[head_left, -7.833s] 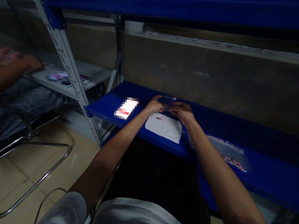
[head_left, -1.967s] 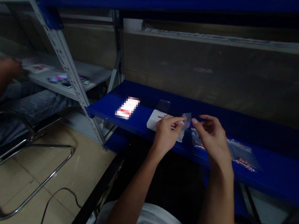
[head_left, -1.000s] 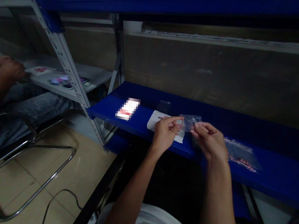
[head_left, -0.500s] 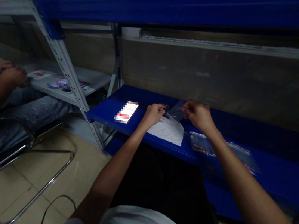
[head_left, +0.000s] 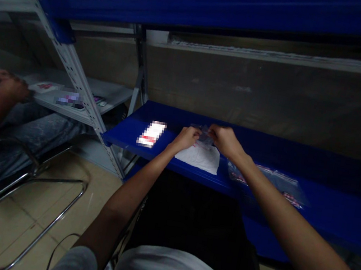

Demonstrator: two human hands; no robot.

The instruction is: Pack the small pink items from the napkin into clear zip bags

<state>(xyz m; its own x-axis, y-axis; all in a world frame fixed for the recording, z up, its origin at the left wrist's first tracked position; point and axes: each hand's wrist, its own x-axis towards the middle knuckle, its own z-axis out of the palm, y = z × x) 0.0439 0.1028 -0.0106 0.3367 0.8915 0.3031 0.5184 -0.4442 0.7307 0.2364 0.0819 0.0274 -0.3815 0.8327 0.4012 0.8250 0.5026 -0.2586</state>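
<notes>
Between my two hands is a small clear plastic bag (head_left: 204, 138), above the far edge of a white cloth or paper sheet (head_left: 199, 158). My left hand (head_left: 186, 138) is closed, its fingertips pinching the bag's left side. From the right, my right hand (head_left: 224, 138) is also closed, gripping the bag's other side. A few tiny pinkish-red bits lie on the sheet near my left fingers; what they are is too small to tell. Beneath my right forearm lies a clear zip bag (head_left: 282, 185) with small pink and dark pieces in it.
A lit phone (head_left: 152, 134) lies left of the sheet on the blue shelf (head_left: 126, 131). The upper blue beam (head_left: 200, 10) runs across above my hands. At left, another person's hands (head_left: 12, 86) rest by a grey shelf, near a metal-framed chair (head_left: 30, 175).
My right hand has moved left and slightly down, bringing the small bag close to my left hand. My left hand has barely moved.
</notes>
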